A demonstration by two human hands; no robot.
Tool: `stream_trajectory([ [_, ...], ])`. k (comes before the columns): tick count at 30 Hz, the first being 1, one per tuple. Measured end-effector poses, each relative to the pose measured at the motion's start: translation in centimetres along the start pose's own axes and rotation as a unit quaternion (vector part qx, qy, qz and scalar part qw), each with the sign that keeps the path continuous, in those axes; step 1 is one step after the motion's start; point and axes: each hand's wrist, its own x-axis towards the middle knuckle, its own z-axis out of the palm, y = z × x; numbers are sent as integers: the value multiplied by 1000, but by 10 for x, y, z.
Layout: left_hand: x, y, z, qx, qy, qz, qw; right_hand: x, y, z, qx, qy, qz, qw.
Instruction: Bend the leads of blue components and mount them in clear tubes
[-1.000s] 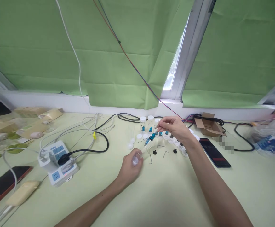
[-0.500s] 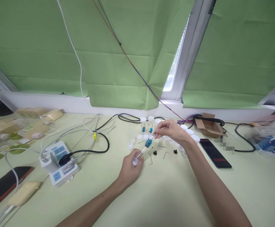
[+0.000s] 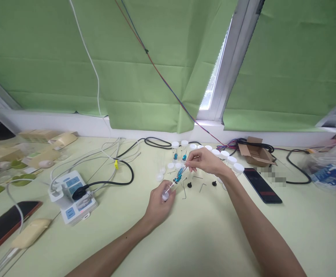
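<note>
My left hand (image 3: pixel 158 203) is closed around a small clear tube (image 3: pixel 165 196), tilted up to the right, its pale round end facing me. A blue-green part (image 3: pixel 178 176) on a thin rod lies in line with the tube; I cannot tell how far inside it is. My right hand (image 3: pixel 201 160) pinches the upper end of the thin rod between thumb and fingers. Beyond the hands stand two capped clear vials (image 3: pixel 184 150) with similar blue-green parts. Hex keys (image 3: pixel 203 187) and two black knobs (image 3: pixel 189 185) lie close by.
Several white-capped vials (image 3: pixel 238 168) stand behind my right wrist, near a dark phone (image 3: pixel 263 186) and an opened cardboard box (image 3: pixel 256 154). At left are a power strip (image 3: pixel 75 192) with cables, another phone (image 3: pixel 9 227) and a cream-coloured object (image 3: pixel 31 233).
My right hand has moved a little left. The blue-green part has shifted down and left, closer to my left hand, which stays nearly still.
</note>
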Motion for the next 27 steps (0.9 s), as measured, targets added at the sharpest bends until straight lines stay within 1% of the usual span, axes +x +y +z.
stream_trajectory([
  [8,1,0,0,-3,5,-5,1000,-1,-2,2,-39,10,14,999],
  [15,2,0,0,1,5,2,1000,0,-4,6,-45,18,22,999],
  [19,2,-1,1,1,2,-1,1000,-1,-3,1,-52,18,20,998],
  [24,1,-1,1,4,4,0,1000,-3,-5,-6,-69,36,34,996],
  [27,1,0,0,4,2,3,1000,-3,-4,-8,-73,23,38,996],
])
